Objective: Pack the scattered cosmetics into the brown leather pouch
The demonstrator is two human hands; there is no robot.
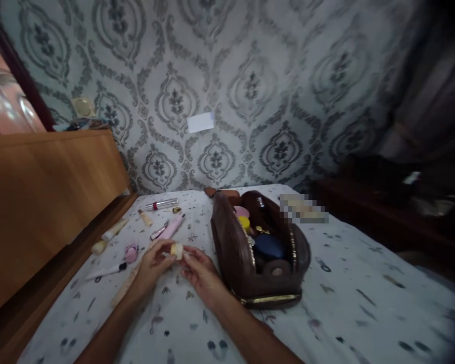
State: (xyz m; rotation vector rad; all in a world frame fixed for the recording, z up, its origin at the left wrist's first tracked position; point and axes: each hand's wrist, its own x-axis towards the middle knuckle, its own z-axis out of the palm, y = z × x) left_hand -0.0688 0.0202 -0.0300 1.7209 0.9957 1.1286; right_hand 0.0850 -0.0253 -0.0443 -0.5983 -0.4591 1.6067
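Note:
Between my two hands is a small pale-yellow and white jar (pixel 177 251), too small to make out fully. My left hand (pixel 155 260) closes its thumb and fingers on its left side. From the right, the fingertips of my right hand (pixel 201 273) pinch its other side. Just right of my hands stands a brown leather bag (pixel 233 242), unzipped and wide open. Inside it show a dark blue round item (pixel 269 246), a yellow lid (pixel 244 223) and a pink round item (pixel 241 212). A pink tube (pixel 172 227) lies beyond my left hand.
On the patterned bed sheet (pixel 349 298), left of the bag, lie a pink bottle (pixel 131 251), a white brush with a dark end (pixel 108 271), a cream tube (pixel 114 230) and a silver tube (pixel 162 204). A wooden headboard (pixel 53 197) borders the left side.

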